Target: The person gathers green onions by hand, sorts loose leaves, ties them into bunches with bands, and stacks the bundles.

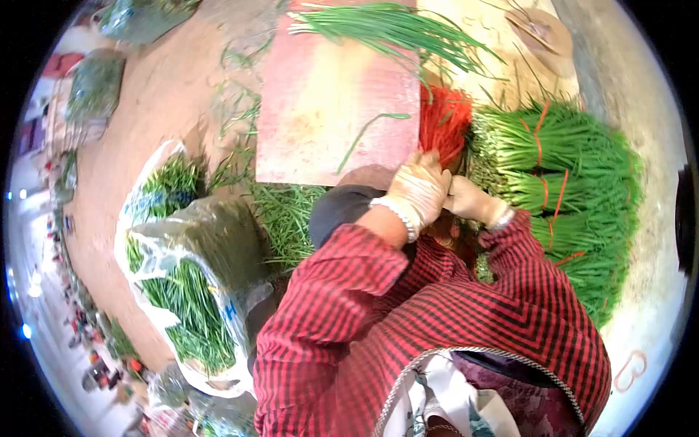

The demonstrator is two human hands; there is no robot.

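My left hand, in a pale thin glove with a white beaded bracelet at the wrist, is closed at the lower end of a bundle of red ties. Its fingertips pinch at the strands. Right beside it, my right hand, also gloved, has its fingers pressed together near the left thumb; what they hold is hidden. Bunches of green chives, bound with red ties, are stacked to the right. On the pink board ahead lies a loose handful of chives, with one single leaf nearer me.
An open plastic bag of greens stands on the floor at left. Leaf scraps lie between it and the board. A brown oval object sits at the top right. More filled bags and distant people are along the left.
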